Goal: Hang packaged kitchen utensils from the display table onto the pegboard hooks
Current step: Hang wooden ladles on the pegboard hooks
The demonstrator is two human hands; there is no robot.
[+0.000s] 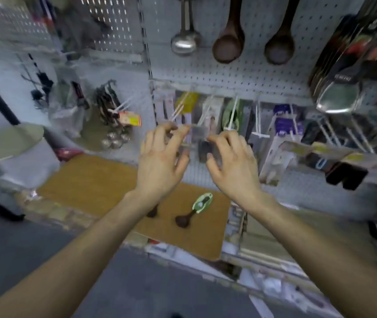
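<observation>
Left hand (162, 161), right hand (233, 166) — curled fingers (176, 134) pinch packet (197, 136).

Motion blur smears the clear plastic package (197, 137) pinched between the fingers of the left hand (160, 161) and right hand (233, 166). The right fingers cover part of its dark contents. Below the left fingers, the wrist hides most of a dark brown spoon (152, 212).

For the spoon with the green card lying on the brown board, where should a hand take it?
Probably pinch the green card end from above: the spoon lies flat and diagonal on the brown board, dark bowl nearest the person, card toward the pegboard.
</observation>
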